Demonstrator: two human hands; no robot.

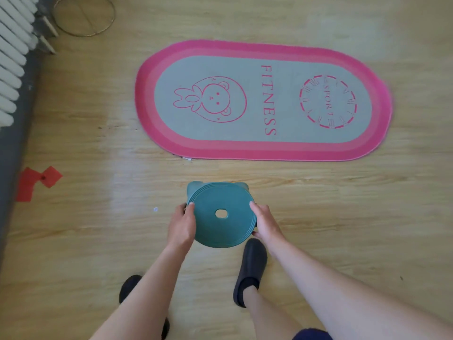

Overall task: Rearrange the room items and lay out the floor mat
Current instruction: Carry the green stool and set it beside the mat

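- Mat [263,100] flat on wood floor [98,229]; print reads "FITNESS" and "SPORT".
- Left hand [181,225] and right hand [264,222], fingers curled, grip green stool [221,214] by the seat rim, near the mat.

bare floor [98,229] around stool [220,214], mat [262,101] lying ahead

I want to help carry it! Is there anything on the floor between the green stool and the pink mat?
Nothing visible. Both hands, left and right, grip the green stool by its seat edges. Between it and the pink mat lies only bare wooden floor. The red paper pieces lie far off to the left.
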